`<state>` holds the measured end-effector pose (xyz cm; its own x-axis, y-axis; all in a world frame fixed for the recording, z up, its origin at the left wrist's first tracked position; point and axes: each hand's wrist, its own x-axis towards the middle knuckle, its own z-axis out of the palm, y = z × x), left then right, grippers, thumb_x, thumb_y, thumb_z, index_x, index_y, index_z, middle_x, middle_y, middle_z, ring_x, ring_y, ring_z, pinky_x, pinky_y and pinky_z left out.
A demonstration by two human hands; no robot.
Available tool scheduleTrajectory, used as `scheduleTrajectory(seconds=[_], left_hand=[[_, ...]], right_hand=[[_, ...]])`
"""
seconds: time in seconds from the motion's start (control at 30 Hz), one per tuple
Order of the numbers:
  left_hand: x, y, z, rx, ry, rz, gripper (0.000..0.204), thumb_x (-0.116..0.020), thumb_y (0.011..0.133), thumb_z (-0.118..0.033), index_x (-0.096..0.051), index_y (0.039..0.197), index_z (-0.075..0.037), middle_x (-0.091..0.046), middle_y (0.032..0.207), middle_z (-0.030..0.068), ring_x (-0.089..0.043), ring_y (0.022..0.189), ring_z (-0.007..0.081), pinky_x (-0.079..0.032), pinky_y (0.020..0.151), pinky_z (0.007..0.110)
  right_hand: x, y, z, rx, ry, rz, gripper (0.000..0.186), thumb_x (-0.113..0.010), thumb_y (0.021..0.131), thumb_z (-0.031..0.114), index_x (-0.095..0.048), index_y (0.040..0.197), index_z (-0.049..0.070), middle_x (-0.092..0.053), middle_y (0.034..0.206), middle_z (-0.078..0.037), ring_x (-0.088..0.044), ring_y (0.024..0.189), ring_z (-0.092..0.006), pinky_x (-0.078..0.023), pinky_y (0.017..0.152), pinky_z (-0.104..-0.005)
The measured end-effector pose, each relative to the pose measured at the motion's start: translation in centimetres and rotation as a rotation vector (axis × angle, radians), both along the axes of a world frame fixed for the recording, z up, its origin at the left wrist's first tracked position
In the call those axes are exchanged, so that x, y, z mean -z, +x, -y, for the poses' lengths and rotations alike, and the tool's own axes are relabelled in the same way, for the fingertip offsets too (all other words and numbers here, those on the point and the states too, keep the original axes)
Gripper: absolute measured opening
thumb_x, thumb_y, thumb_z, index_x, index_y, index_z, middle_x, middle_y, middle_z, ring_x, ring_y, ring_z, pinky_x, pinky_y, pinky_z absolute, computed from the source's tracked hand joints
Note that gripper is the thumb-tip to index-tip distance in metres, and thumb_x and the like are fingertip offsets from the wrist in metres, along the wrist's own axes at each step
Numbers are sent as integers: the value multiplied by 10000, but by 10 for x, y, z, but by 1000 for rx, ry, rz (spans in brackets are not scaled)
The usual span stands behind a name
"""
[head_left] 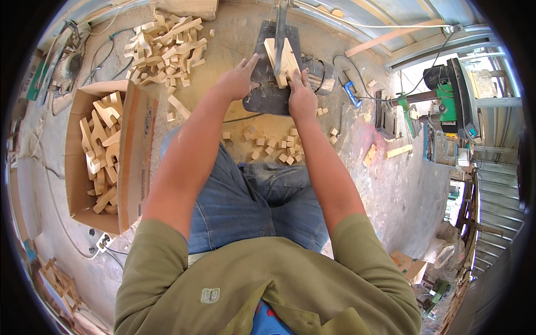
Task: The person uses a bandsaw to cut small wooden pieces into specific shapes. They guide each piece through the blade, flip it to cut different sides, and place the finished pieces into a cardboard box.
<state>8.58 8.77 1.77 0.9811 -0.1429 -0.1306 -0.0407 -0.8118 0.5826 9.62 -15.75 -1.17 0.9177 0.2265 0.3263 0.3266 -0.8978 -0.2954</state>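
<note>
A pale wooden block (288,62) with a slot-like gap in it lies on the dark saw table (258,101), against the upright metal bar of the saw (281,28). My right hand (302,97) is at the block's near right corner, its fingers pressed along that end. The thumb is mostly hidden. Over the table's left edge, my left hand (237,79) is open, fingers stretched toward the block but apart from it. Small wooden offcuts (287,146) lie on the dusty floor between my knees and the table.
A cardboard box (137,151) of curved wooden pieces (100,134) stands at my left. Beyond it is a heap of similar pieces (167,44). A motor (318,75) adjoins the saw table, with a blue clamp (353,95) nearby. A green machine (446,100) stands at far right.
</note>
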Motion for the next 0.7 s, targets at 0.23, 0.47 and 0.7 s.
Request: scheduleTrajectory(seconds=[0.23,0.47,0.7], left_hand=[[-28,-38,-22,-71,-12,2,701,-752,1000,-364,-496,1587,-81,-667,1421,264,-644,1307,444,-514,1087,492],[-40,-109,37,-28,-359,34,507,-768,997,-409,-737,1170,66,-797,1044,211,-765,965,366,-588,864,436],[8,-129,106,-315,-747,-311,538,-753,1022,-445,-731,1198,63,-783,1025,138,-773,901,208,-575,709,364]], right_hand=[[-10,-44,16,115,153,17,566,-641,1014,255,-559,1508,-7,-703,1317,-236,-702,1125,-424,-573,936,-526],[-7,-125,24,236,308,70,506,-754,930,191,-651,1375,-27,-740,1223,-229,-718,1120,-414,-570,972,-497],[22,-138,34,384,1141,-470,435,-774,1011,180,-642,1346,-64,-758,1140,-122,-736,937,-169,-602,779,-315]])
